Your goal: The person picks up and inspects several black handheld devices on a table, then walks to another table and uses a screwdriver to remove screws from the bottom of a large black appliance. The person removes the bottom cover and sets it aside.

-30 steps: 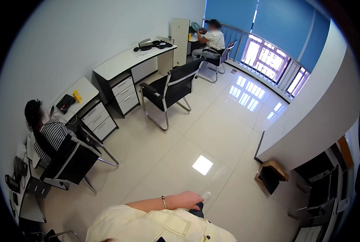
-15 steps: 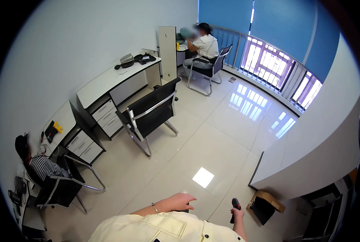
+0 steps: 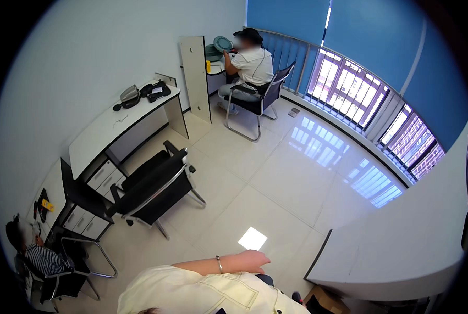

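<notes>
My left hand (image 3: 248, 260) reaches across in front of my pale yellow shirt (image 3: 213, 293), with a thin bracelet (image 3: 219, 264) at its wrist. Its fingers stretch to the right and partly droop; I see nothing held in them. Just under it shows a dark rounded shape (image 3: 265, 279) whose kind I cannot make out. At the lower edge, right of my shirt, the end of a black handheld tool with red marks (image 3: 296, 298) is visible. My right hand does not show.
A black office chair (image 3: 155, 191) stands beside a white curved desk (image 3: 100, 133). One person (image 3: 252, 65) sits by the railing, holding a grey-green round object (image 3: 223, 44). Another person (image 3: 44, 259) sits at left. A white partition (image 3: 391, 251) and cardboard box (image 3: 325, 302) are at right.
My view has swung to the right and ahead. My right hand, which held the black-and-red tool, has dropped out of sight. The far person has lifted the grey-green object's upper part clearly into view.
</notes>
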The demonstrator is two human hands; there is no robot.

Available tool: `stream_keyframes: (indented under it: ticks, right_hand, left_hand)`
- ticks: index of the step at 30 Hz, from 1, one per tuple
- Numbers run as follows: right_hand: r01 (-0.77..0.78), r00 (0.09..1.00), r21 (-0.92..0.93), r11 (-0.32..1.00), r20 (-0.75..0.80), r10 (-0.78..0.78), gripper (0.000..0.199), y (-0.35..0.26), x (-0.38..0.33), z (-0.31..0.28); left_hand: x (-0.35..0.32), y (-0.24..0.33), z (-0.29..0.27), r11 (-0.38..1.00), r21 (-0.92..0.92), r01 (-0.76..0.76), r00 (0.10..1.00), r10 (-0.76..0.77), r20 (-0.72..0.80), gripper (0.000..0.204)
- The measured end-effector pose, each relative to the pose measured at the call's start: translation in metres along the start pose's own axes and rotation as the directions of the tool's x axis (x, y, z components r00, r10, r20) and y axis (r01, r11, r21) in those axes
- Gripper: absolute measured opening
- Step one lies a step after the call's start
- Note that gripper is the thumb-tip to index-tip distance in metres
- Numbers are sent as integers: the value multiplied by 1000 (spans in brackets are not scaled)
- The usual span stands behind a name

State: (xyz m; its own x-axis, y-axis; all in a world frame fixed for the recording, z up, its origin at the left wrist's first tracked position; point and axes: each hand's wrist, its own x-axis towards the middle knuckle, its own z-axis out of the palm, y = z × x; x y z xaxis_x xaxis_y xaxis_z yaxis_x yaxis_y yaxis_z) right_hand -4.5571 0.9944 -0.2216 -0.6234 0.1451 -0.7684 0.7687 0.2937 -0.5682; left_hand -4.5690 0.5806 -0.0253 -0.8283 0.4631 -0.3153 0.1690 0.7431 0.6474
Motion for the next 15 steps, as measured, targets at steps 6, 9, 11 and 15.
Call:
stream_keyframes:
  ticks: [6,9,11,15]
  right_hand:
    - [-8,976,136,991,-215,37,23,-110,63,13]
    - [4,967,161,987,-252,37,23,-157,114,-4]
    - [31,965,147,989,-261,8,24,-199,159,-23]
    - [127,973,20,992,-198,-121,24,-290,264,-38]
  left_hand:
    - [130,-34,-75,999,-33,-39,999,40,10,45]
    - [194,-39,-122,1000,-31,0,1000,0,10,46]
    - [239,-43,-150,1000,3,-3,1000,3,-20,46]
    - [286,-45,-197,999,-20,41,995,-42,-85,46]
